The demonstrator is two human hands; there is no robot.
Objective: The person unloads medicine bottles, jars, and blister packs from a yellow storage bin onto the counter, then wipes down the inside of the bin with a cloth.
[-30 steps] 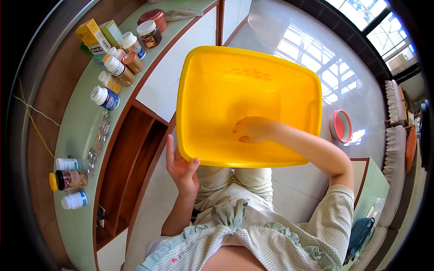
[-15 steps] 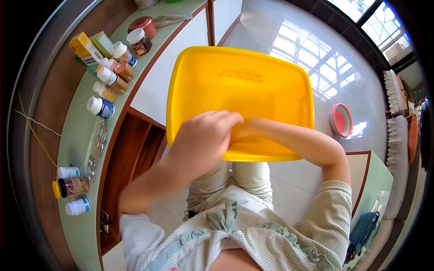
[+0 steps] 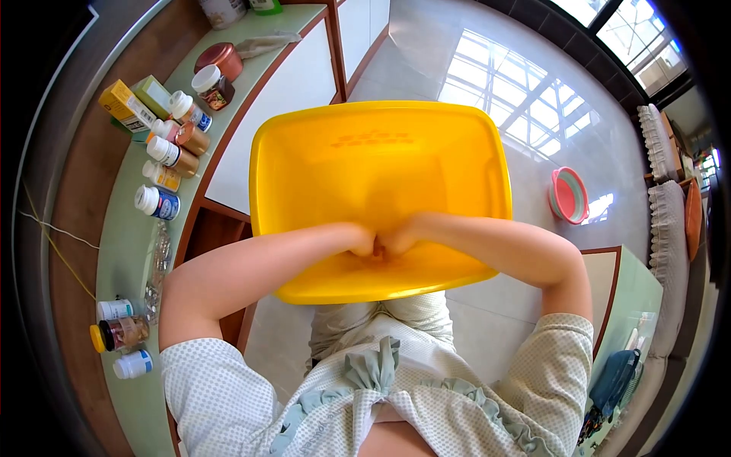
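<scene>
A deep yellow plastic tub (image 3: 457, 145) is in front of my body, its open mouth facing me and its near rim just above my knees. Both forearms reach over its sides. Inside, my left hand (image 3: 356, 238) and my right hand (image 3: 402, 236) come together low in the tub, almost touching. Their fingers look curled inward and are somewhat blurred. A small reddish-brown patch shows between the hands; what it is, I cannot make out. The undersides of both hands are hidden.
On the left, a green-topped counter (image 3: 133, 259) carries several bottles, a yellow box (image 3: 126, 107) and a lidded jar (image 3: 213, 87). A pink basin (image 3: 568, 195) stands on the shiny tiled floor. To the right is a low green-topped table (image 3: 638, 286) beside a sofa (image 3: 667, 251).
My left hand has moved from above the near rim down into the tub, beside my right hand. The tub appears slightly lower and farther left.
</scene>
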